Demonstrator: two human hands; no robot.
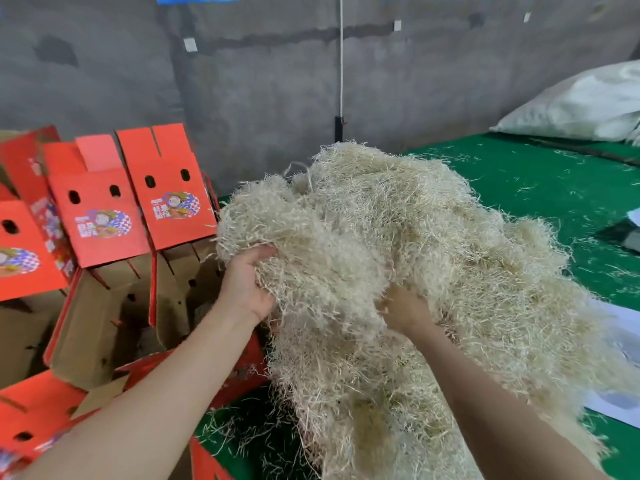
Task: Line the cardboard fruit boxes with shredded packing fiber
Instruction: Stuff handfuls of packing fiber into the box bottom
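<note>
Fiber (398,265) heaped on the green worktop (554,188), left hand (247,285) and right hand (405,308) both clutching into it, gathering a wad that next needs carrying left into an open box (104,306).

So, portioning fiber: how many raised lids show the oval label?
3: right lid beside the fiber, middle lid next to it, left lid at the frame edge; more may be hidden.

Pale straw-beige shredded fiber (398,254) against a deep green counter (540,188) flecked with pale strands. Bright red boxes (100,216) show plain brown insides and an oval label (176,205) with blue-and-white checks. The wall (259,81) behind is mottled grey with darker stains; the sack (588,102) is off-white.
</note>
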